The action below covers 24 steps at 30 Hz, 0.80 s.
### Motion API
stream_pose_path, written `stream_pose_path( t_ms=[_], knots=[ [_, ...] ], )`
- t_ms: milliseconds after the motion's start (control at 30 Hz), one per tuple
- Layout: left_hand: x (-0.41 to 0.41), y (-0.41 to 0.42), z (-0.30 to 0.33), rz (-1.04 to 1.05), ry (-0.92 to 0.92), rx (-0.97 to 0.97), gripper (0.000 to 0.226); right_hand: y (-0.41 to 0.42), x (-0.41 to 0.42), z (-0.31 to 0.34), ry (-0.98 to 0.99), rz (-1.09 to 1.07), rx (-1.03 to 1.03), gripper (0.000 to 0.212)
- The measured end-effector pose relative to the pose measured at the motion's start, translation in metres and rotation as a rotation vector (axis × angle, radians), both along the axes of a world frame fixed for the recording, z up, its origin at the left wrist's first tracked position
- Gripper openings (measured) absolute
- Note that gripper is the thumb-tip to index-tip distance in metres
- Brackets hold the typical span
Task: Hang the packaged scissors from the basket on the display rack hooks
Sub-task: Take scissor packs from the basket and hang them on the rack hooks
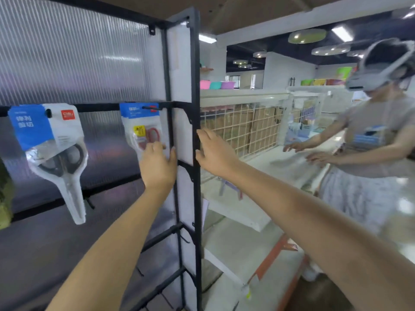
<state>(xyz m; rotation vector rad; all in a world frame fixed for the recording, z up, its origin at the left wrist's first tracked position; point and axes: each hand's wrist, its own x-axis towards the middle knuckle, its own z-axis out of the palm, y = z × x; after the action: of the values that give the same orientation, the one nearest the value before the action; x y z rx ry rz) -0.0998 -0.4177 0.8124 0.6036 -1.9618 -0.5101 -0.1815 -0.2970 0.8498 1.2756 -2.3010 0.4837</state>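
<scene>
Your black metal-framed display rack with ribbed translucent panels [125,52] carries both packages on its horizontal bar. The red-handled scissors in a blue-topped pack [143,129] hang just above your left hand [157,167]; the black-handled scissors in a blue-and-white pack [54,153] hang well to its left.

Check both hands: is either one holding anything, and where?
The left hand touches the lower part of the red-handled scissors pack; a grip cannot be told. The right hand rests open on the rack frame.
</scene>
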Motion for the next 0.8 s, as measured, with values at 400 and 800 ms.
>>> stream_pose_path(
  t_ms=[400, 800],
  knots=[
    [0.027, 0.245, -0.138, -0.584, -0.537, -0.101, 0.07, 0.245, 0.053, -0.163, -0.454, -0.437, -0.055, 0.041],
    [0.121, 0.402, -0.348, -0.902, -1.099, -0.062, 0.038, 0.435, 0.183, -0.374, -0.987, -0.797, 0.001, 0.031]
  ],
)
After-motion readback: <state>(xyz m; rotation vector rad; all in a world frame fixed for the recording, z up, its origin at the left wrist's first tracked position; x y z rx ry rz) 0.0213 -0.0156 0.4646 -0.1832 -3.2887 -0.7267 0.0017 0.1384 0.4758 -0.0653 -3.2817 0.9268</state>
